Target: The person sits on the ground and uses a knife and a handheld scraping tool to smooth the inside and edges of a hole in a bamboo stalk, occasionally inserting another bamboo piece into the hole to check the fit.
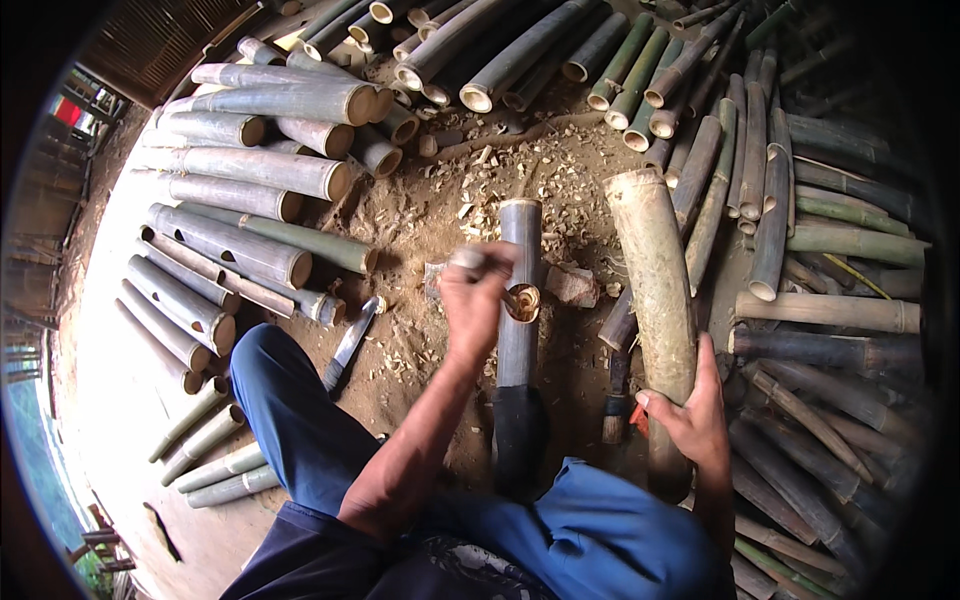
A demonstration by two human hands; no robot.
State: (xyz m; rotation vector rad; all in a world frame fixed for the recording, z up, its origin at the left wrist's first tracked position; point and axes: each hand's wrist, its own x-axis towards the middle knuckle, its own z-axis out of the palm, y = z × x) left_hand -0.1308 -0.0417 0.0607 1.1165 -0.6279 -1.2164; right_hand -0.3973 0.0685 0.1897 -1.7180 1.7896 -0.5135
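A grey-brown bamboo tube (pixel 518 350) lies lengthwise in front of me, a round hole (pixel 521 302) cut in its upper side. Beside that hole my left hand (pixel 475 300) is closed, slightly blurred, round a short chisel-like tool (pixel 467 259); its rounded grey end shows above the fist, and its lower end points at the hole. My right hand (pixel 690 415) grips the lower part of a thick, pale, mottled wooden club (pixel 650 270), thumb across it and fingers along its right side. The club's wider end points away from me.
Pale wood chips (pixel 560 165) litter the dirt floor. A broad-bladed knife (pixel 352 340) lies by my left knee. Bamboo tubes with cut holes (pixel 230 245) are stacked at left; more bamboo (pixel 530 55) is piled behind and at right (pixel 830 310). A stone block (pixel 573 286) sits beside the tube.
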